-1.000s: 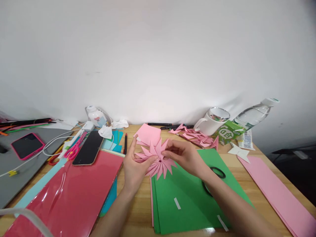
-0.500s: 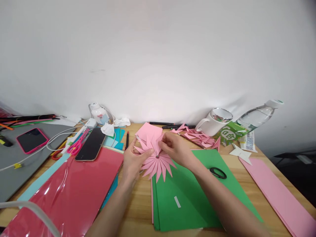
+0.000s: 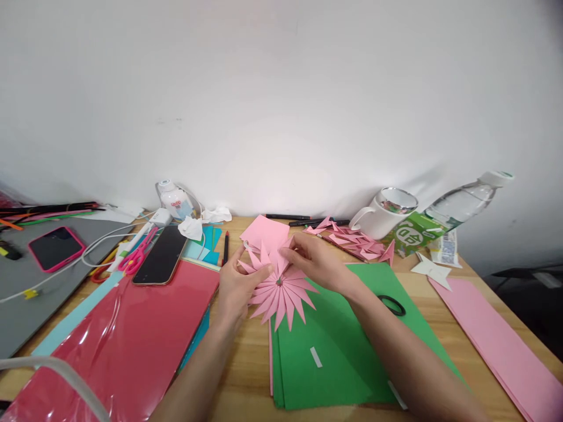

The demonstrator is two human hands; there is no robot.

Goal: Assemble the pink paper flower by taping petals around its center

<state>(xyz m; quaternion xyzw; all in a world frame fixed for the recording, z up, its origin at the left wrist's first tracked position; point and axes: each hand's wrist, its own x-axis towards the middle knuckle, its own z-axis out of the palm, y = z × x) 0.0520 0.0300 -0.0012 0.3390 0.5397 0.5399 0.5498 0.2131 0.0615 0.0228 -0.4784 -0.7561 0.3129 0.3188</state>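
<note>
A round pink folded-paper flower (image 3: pixel 284 296) with many pointed petals is held up above the green card sheets (image 3: pixel 343 363). My left hand (image 3: pixel 240 284) grips its left side, the thumb lying over the petals near the middle. At the upper right of the flower, my right hand (image 3: pixel 314 261) pinches a petal with thumb and forefinger. Behind the flower lies a square pink paper pad (image 3: pixel 266 231). A pile of loose folded pink pieces (image 3: pixel 354 239) rests beyond my right hand.
Left of my arms are a red plastic-wrapped card pack (image 3: pixel 127 334), a black phone (image 3: pixel 160 258) and pink scissors (image 3: pixel 137 255). To the right stand a white mug (image 3: pixel 382 217) and a tilted water bottle (image 3: pixel 466 202). Long pink paper strips (image 3: pixel 497 346) lie along the right edge.
The flower has turned slightly and its lower petals sit a little lower. My right fingers have shifted slightly left along the petal. My left hand keeps its grip.
</note>
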